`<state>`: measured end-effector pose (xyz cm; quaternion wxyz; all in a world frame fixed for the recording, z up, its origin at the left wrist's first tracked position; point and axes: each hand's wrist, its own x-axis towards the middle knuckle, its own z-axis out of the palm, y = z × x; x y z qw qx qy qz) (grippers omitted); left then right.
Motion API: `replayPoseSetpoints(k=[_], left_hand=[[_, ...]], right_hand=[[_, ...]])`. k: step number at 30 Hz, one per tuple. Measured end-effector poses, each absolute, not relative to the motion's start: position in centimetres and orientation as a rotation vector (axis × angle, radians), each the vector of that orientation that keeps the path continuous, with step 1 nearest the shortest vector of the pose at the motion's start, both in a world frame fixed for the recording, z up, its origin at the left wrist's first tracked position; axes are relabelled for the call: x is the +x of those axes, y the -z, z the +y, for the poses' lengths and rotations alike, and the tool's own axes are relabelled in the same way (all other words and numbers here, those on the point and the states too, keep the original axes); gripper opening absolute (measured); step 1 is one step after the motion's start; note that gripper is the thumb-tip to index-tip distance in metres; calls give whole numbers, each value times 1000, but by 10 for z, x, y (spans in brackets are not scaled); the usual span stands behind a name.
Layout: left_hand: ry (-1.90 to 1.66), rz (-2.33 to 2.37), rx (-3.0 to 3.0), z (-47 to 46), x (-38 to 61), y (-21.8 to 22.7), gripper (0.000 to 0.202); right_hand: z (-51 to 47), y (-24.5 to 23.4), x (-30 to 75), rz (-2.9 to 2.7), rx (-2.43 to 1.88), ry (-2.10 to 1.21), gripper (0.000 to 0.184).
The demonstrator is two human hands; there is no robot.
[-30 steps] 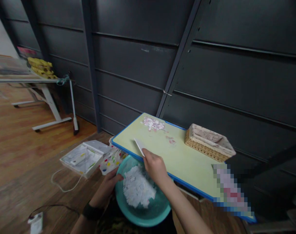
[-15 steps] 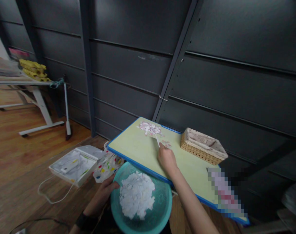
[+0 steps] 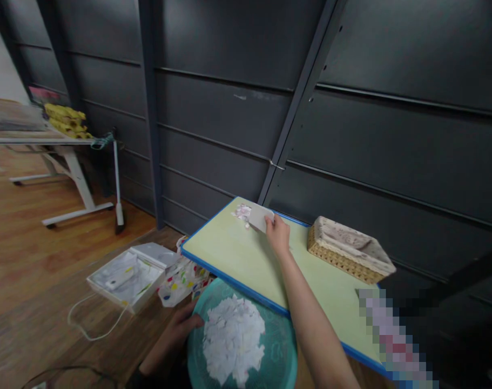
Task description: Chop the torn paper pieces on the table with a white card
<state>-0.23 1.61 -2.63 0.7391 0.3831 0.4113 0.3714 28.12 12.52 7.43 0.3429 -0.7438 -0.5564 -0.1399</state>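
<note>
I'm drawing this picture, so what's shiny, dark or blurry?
In the head view, the dark wall panels shine faintly; same view, the left hand looks dimmer than the right hand; head view again, blocky squares hide part of the yellow table.

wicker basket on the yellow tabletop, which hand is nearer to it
Right. The right hand is just left of the wicker basket in the picture, holding a flat white tool; the left hand is farther off, at the teal bowl's left rim.
</note>
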Motion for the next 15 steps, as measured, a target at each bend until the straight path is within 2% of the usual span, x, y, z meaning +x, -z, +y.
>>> replayPoseSetpoints(k=[8,15], left_hand=[[-787,882,834,7,-4,18,42],[-710,995,806,-1,-3,7,55]], right_hand=[[121,-63,287,-1522,-1956,338,32],[112,-72,287,-1385,-2085,431,36]])
